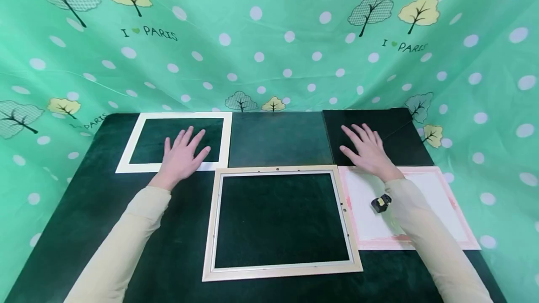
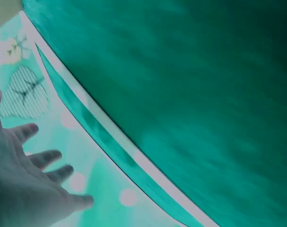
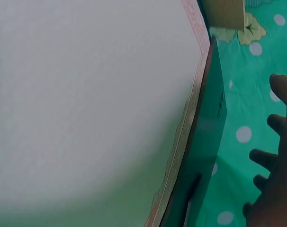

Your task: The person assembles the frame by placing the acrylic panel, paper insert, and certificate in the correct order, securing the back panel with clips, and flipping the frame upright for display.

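Both hands are out with fingers spread and neither is gripping anything: the left hand [image 1: 178,155] is over the white border [image 1: 226,139] at the back left, and the right hand [image 1: 368,151] is over the black panel [image 1: 404,139] at the back right. Can't honestly tell if any fingertips are touching down or just hovering. The pale wooden frame [image 1: 282,272] lies flat in the front middle of the worktop [image 1: 177,247], with dark green cloth showing through its opening. Just beside it on the right is the pink-edged sheet [image 1: 442,200], partly under the right forearm, and behind the frame, between border and panel, there's a dark teal sheet [image 1: 280,139], maybe the glazing, hard to say. My read is that this is the laid-out-and-ready stage of putting a picture frame together: parts all separate, nothing seated in the frame. If that's right, the next move probably calls for picking one flat piece, getting fingertips under an edge, and lifting it level over to the frame. Thin flat stuff like that looks annoying to pick up, so I'd go for an edge or corner and use both hands so it doesn't bend or slide.
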Motion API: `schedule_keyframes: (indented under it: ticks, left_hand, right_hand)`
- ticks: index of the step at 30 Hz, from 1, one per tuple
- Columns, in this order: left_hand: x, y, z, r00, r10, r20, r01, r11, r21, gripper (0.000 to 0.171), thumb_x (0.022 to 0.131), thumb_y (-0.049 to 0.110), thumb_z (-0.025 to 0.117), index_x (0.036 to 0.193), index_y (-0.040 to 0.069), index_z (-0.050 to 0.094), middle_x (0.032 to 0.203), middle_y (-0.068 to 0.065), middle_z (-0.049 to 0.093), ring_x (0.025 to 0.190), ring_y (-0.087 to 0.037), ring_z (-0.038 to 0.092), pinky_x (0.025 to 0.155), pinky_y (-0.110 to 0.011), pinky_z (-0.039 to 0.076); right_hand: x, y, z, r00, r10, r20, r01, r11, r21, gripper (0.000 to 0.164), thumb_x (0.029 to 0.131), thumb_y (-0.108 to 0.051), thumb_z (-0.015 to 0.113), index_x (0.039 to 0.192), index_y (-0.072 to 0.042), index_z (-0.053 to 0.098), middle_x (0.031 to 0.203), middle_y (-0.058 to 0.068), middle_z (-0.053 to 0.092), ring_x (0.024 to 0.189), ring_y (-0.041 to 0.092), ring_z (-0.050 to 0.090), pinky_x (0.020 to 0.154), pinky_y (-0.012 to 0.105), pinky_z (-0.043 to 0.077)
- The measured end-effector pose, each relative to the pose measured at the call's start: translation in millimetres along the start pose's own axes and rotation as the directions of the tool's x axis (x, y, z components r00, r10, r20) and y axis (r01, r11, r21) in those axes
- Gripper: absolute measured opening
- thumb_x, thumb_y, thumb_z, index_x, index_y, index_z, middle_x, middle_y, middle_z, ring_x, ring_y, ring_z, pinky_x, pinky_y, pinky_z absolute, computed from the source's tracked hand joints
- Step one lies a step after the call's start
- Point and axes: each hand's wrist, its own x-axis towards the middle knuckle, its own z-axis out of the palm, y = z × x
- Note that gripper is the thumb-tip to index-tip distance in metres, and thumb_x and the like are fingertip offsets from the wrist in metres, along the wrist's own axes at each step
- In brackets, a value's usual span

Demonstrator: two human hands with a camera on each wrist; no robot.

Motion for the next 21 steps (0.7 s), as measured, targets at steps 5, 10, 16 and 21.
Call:
schedule_keyframes:
  ticks: [5,10,16,21]
  left_hand:
    - [17.3,23.3,3.2,0.994,0.105,0.041,-0.105,0.994,0.001,0.061,0.101,0.044,0.043,0.15,0.009,0.033,0.153,-0.023,0.025,0.139,-0.044,0.019,0.107,-0.066,0.005]
    - [25.7,38.6,12.3,0.983,0.157,0.093,-0.157,0.988,-0.014,0.06,0.101,0.044,0.043,0.15,0.009,0.034,0.15,-0.021,0.03,0.138,-0.041,0.022,0.108,-0.064,0.007]
    - [34.3,51.9,20.8,0.967,0.187,0.174,-0.181,0.982,-0.046,0.061,0.102,0.045,0.041,0.151,0.009,0.032,0.146,-0.021,0.038,0.136,-0.041,0.025,0.109,-0.062,0.007]
    - [41.2,57.0,20.0,0.964,0.147,0.221,-0.137,0.989,-0.058,0.063,0.102,0.046,0.04,0.152,0.01,0.027,0.144,-0.024,0.036,0.135,-0.043,0.024,0.108,-0.063,0.005]
  right_hand:
    - [13.6,-8.1,4.6,0.997,-0.065,0.027,0.064,0.997,0.046,0.061,0.102,-0.04,0.044,0.154,-0.014,0.024,0.15,0.024,0.027,0.139,0.044,0.014,0.105,0.066,0.012]
    - [27.0,-11.1,13.7,0.994,-0.076,0.076,0.07,0.995,0.074,0.061,0.103,-0.04,0.043,0.154,-0.013,0.023,0.149,0.023,0.029,0.137,0.043,0.019,0.104,0.064,0.017]
    - [41.6,-13.5,23.4,0.989,-0.072,0.129,0.061,0.994,0.087,0.061,0.103,-0.041,0.04,0.154,-0.012,0.023,0.15,0.023,0.028,0.137,0.043,0.019,0.103,0.064,0.018]
    - [47.4,-15.4,27.7,0.988,-0.057,0.147,0.043,0.994,0.102,0.062,0.103,-0.042,0.04,0.154,-0.012,0.022,0.151,0.024,0.026,0.137,0.044,0.018,0.102,0.064,0.018]
